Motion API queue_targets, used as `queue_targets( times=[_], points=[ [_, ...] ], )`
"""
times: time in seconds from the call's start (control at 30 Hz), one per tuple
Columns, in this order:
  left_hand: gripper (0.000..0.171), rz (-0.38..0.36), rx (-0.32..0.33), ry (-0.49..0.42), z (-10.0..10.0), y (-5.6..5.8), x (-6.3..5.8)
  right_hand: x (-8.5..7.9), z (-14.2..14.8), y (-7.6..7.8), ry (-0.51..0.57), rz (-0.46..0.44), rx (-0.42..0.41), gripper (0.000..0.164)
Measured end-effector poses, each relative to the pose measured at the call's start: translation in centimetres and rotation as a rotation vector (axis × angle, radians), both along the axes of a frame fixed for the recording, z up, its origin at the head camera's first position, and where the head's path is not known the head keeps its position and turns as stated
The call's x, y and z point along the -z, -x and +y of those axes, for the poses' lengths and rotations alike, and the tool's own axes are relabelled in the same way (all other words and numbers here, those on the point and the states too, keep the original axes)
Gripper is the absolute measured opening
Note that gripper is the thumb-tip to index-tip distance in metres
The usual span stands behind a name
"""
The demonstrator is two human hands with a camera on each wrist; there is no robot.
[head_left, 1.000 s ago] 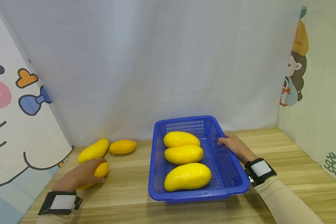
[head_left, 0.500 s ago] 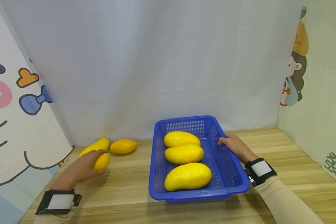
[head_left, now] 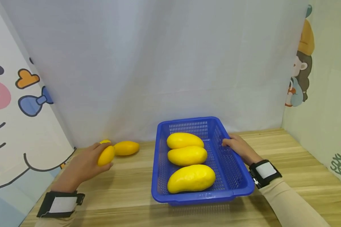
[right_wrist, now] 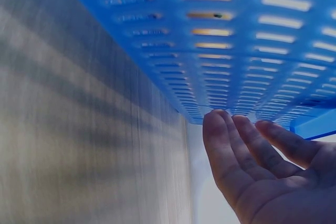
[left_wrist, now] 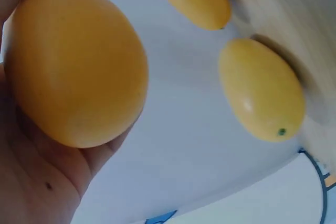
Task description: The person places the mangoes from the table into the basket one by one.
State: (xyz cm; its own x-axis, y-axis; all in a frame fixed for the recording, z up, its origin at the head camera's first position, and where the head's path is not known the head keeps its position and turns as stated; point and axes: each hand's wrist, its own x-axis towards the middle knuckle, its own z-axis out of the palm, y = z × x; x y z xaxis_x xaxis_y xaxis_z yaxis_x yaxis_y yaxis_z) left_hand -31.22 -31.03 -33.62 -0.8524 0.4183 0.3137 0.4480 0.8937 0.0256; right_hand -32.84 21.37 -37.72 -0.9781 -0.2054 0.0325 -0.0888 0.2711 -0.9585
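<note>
My left hand [head_left: 86, 162] grips a yellow mango [head_left: 106, 156] at the left, above the wood-grain table. Close up in the left wrist view, that mango [left_wrist: 79, 66] sits between thumb and fingers. Just behind it lies another yellow mango [head_left: 105, 141], mostly covered by the hand, and beside that a deeper orange-yellow mango [head_left: 127, 148]. My right hand [head_left: 241, 148] holds the right rim of a blue slotted basket [head_left: 201, 196], thumb over the rim and fingers against the outer wall. Inside are three yellow mangoes, back [head_left: 185, 141], middle [head_left: 187, 156] and front [head_left: 191, 178], lying crosswise.
A pale cloth [head_left: 170, 63] hangs along the table's back edge. Printed panels with cartoon figures stand at the left [head_left: 5, 132] and right [head_left: 324, 126]. Bare table [head_left: 125, 183] lies between the left hand and the basket.
My left hand has lifted its mango off the table and carried it up and slightly right, covering more of the mango behind. The right hand and the basket stay in place.
</note>
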Motion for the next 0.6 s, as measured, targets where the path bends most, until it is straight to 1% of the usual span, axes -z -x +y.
queue_targets(
  times=[0.1, 0.2, 0.4, 0.6],
  points=[
    [0.067, 0.083, 0.024, -0.006, 0.8, -0.4, -0.9, -0.1, 0.0, -0.1, 0.005, -0.008, 0.0, 0.039],
    [0.069, 0.137, 0.043, -0.017, 1.5, -0.9, -1.6, 0.0, 0.0, 0.0, 0.016, -0.014, -0.006, 0.038],
    [0.068, 0.188, 0.076, -0.041, 2.7, -1.8, -2.7, 0.1, 0.1, 0.1, 0.011, -0.016, 0.0, 0.037],
    [0.068, 0.232, 0.093, -0.044, 3.2, -2.2, -3.2, 0.0, 0.2, 0.1, -0.001, -0.017, -0.001, 0.036]
  ],
)
